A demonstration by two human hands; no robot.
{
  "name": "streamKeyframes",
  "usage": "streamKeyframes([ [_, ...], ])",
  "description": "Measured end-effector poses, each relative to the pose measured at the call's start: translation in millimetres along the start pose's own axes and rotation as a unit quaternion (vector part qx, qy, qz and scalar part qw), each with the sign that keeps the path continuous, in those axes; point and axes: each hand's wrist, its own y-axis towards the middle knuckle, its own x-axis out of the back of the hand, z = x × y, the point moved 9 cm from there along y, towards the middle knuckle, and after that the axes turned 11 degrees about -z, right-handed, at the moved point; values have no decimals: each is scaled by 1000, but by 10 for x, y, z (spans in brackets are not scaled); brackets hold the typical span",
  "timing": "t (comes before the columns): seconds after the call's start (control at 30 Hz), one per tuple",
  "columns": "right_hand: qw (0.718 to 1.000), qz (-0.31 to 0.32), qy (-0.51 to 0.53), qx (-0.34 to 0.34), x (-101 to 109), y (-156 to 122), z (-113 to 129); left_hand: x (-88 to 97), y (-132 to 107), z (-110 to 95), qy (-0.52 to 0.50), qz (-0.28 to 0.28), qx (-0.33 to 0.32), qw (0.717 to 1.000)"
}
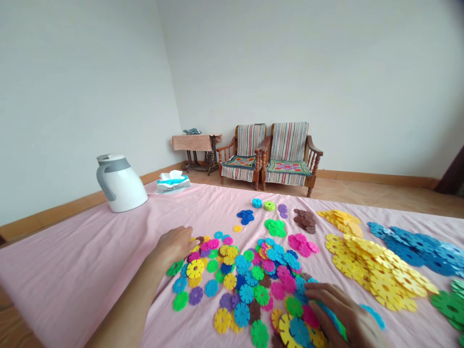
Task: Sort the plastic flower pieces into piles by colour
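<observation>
A mixed heap of coloured snowflake discs [246,280] lies on the pink cloth [90,261] in front of me. My left hand [174,249] rests palm down at the heap's left edge, fingers curled onto the discs, with nothing visibly held. My right hand [340,314] lies over the heap's lower right, fingers spread flat on several discs. Sorted piles sit beyond: yellow discs [377,266], blue discs [416,246], brown discs [305,220], pink discs [302,244], green discs [275,227], dark blue discs [245,216].
A white kettle [119,183] and a tissue pack [173,182] stand at the cloth's far left. More green discs [451,302] lie at the right edge. Two wooden armchairs [268,154] and a small table [195,145] stand by the back wall.
</observation>
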Motion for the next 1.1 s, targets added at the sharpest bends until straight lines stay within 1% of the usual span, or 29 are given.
streamKeyframes([
  [0.07, 1000, -1, 0, 0, -4, -5, -1, 5, -16, -131, -35, -3, -31, 999],
  [0.1, 1000, 2, -2, -1, -8, -9, -3, 19, -18, -227, -76, -9, -54, 996],
  [0.13, 1000, 4, -4, -1, -11, -12, -5, 39, -21, -327, -130, -9, -76, 989],
  [0.2, 1000, 8, -9, -5, -11, -17, -12, 112, -24, -491, -253, -4, -106, 962],
  [0.27, 1000, 6, -10, -7, 0, -18, -13, 230, -13, -524, -338, -14, -101, 936],
  [0.3, 1000, 4, -9, -5, 6, -17, -8, 284, -12, -494, -355, -22, -91, 930],
  [0.37, 1000, 4, -4, -2, 10, -14, 2, 328, -46, -401, -347, -14, -78, 935],
  [0.4, 1000, 3, -2, -1, 10, -11, 7, 312, -86, -350, -325, 3, -79, 942],
  [0.47, 1000, 3, 2, -1, 10, -2, 14, 244, -197, -228, -250, 32, -88, 964],
  [0.53, 1000, 7, 6, -6, 6, 8, 21, 189, -310, -87, -151, 28, -98, 983],
  [0.6, 1000, 15, 8, -11, -2, 17, 31, 131, -402, 29, -89, 22, -92, 991],
  [0.7, 999, 25, 11, -18, -12, 21, 46, 87, -467, 66, -87, 14, -95, 992],
  [0.83, 999, 32, 24, -25, -39, 6, 57, 69, -397, -25, -154, 5, -86, 984],
  [0.9, 999, 28, 29, -31, -39, 4, 54, 49, -324, -121, -198, 6, -78, 977],
  [1.0, 998, 37, 30, -39, -42, 15, 60, 11, -211, -340, -256, 9, -79, 963],
  [1.1, 997, 59, 23, -39, -49, 34, 79, 24, -144, -632, -295, 9, -109, 949],
])
